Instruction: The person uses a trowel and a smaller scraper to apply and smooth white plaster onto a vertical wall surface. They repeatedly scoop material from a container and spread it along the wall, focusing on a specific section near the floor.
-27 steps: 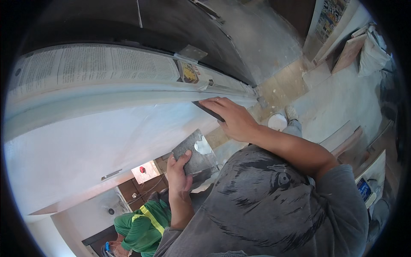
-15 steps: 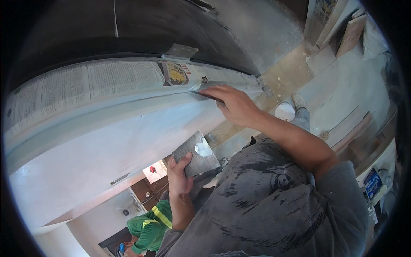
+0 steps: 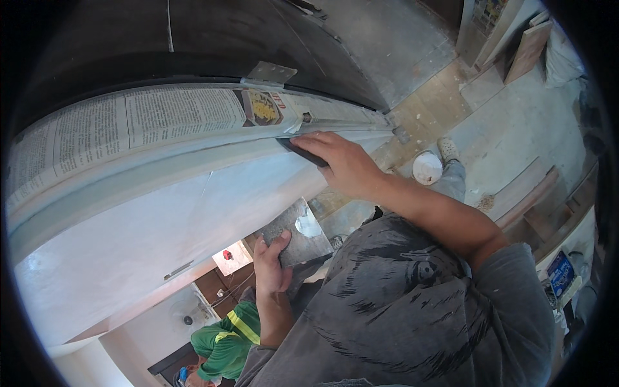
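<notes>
My right hand is closed on a dark, flat scraper. The blade's edge touches the pale moulding of a frame, just beneath a strip of taped newspaper. Lower down, my left hand grips a square grey board by its left edge, thumb on top. A smear of white putty lies on the board's upper part. The board is apart from the white panel beside it.
A white bucket stands on the floor beside a shoe. At lower left, another person in green clothing is crouched. Wooden boards lean at the upper right. A dark surface lies beyond the newspaper.
My right hand has slid a little to the left along the moulding, and more of the scraper's flat side shows. My left hand and its board have hardly moved.
</notes>
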Tool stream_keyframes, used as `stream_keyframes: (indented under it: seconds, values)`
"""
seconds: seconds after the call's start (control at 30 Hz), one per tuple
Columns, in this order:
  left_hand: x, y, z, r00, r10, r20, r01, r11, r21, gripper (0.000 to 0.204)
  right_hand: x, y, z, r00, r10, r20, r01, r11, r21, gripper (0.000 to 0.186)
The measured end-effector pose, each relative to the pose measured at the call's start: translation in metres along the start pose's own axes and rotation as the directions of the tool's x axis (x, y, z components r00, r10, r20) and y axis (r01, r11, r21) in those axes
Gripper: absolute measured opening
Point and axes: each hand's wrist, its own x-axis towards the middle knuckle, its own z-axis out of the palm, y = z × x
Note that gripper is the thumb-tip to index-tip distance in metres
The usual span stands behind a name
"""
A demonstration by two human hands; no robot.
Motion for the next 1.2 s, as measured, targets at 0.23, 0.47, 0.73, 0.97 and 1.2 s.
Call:
stream_keyframes:
  seconds: [0.23, 0.47, 0.73, 0.97, 1.2]
  values:
    - [0.003, 0.001, 0.002, 1.0, -0.012, 0.017, 0.012, 1.0, -0.026, 0.036, -0.03, -0.006, -0.013, 0.995, 0.001, 0.097, -0.003, 1.0, 0.014, 0.062]
    - [0.001, 0.002, 0.003, 1.0, 0.021, 0.019, -0.02, 0.998, -0.059, 0.034, -0.001, -0.02, -0.025, 1.0, -0.012, -0.008, 0.012, 1.0, 0.028, 0.054]
    - [0.0, 0.0, 0.002, 0.999, 0.031, 0.018, -0.029, 0.997, -0.071, 0.035, 0.015, -0.021, -0.012, 0.998, -0.061, 0.032, 0.062, 0.998, -0.024, 0.054]
    - [0.0, 0.005, 0.007, 0.997, 0.023, 0.071, -0.018, 0.998, -0.061, 0.038, -0.013, -0.036, -0.024, 0.998, -0.022, 0.062, 0.017, 0.997, 0.073, 0.055]
    - [0.016, 0.007, 0.028, 0.993, 0.094, 0.075, -0.07, 0.958, -0.279, 0.037, -0.038, -0.046, -0.057, 0.999, -0.031, 0.017, 0.024, 0.949, 0.315, 0.046]
